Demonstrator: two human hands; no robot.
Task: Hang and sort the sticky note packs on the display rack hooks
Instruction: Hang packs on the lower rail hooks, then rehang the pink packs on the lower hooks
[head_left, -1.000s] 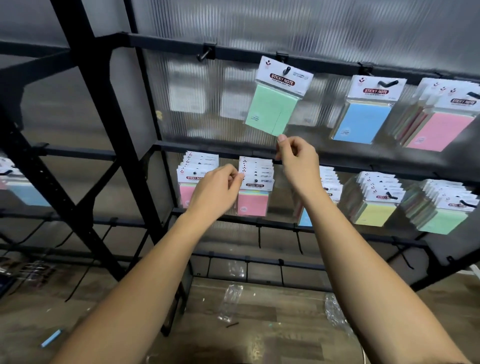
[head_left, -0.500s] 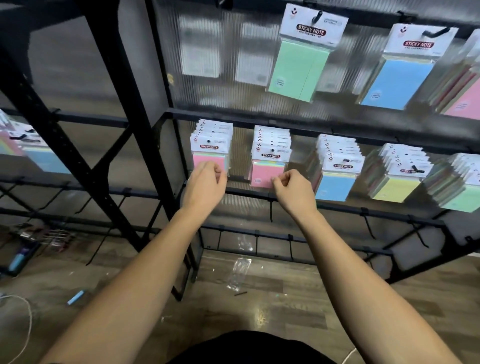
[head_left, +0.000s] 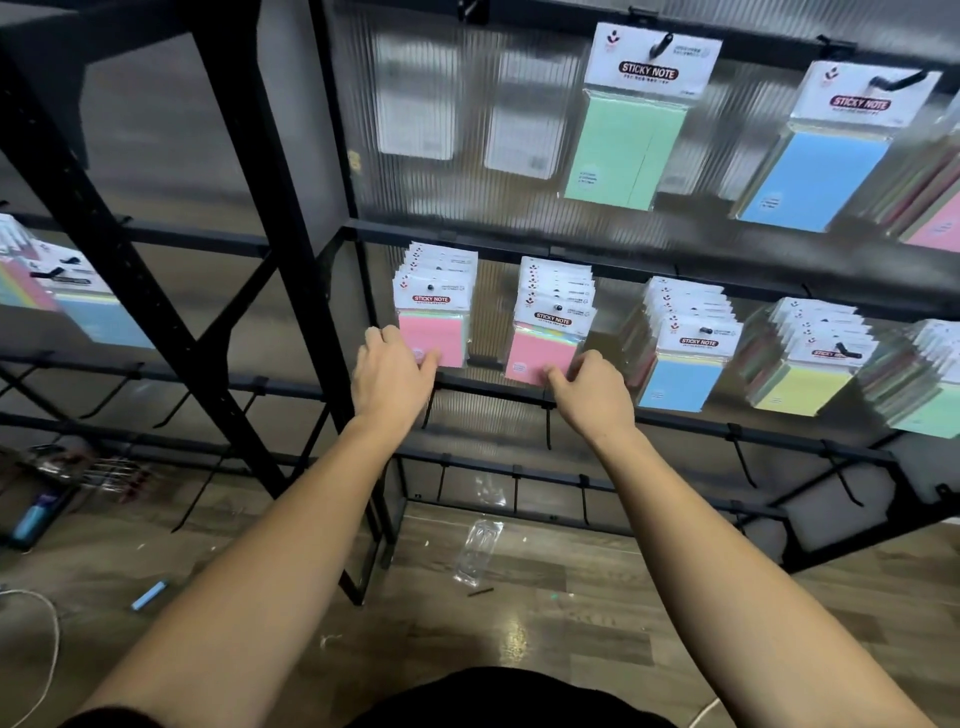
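Two stacks of pink sticky note packs hang side by side on the middle rail of the black display rack (head_left: 291, 218). My left hand (head_left: 392, 376) grips the lower left corner of the left pink stack (head_left: 439, 335), thumb on its front. At the right pink stack (head_left: 540, 351), my right hand (head_left: 595, 392) pinches the bottom edge. Further right on the same rail hang a blue stack (head_left: 680, 382), a yellow stack (head_left: 800, 389) and a green stack (head_left: 932, 415). On the top rail hang a green pack (head_left: 626, 145), a blue pack (head_left: 818, 176) and pink packs (head_left: 937, 228).
Bare black hooks (head_left: 548, 431) stick out from the lower rails under my hands. More packs (head_left: 78, 306) hang on a rack to the left. On the wood floor lie a clear plastic wrapper (head_left: 478, 551), a small blue item (head_left: 149, 595) and a white cable (head_left: 49, 654).
My right hand dropped from the green pack on the top rail to the right pink stack. My left hand shifted from that stack to the left pink stack. The view tilted down.
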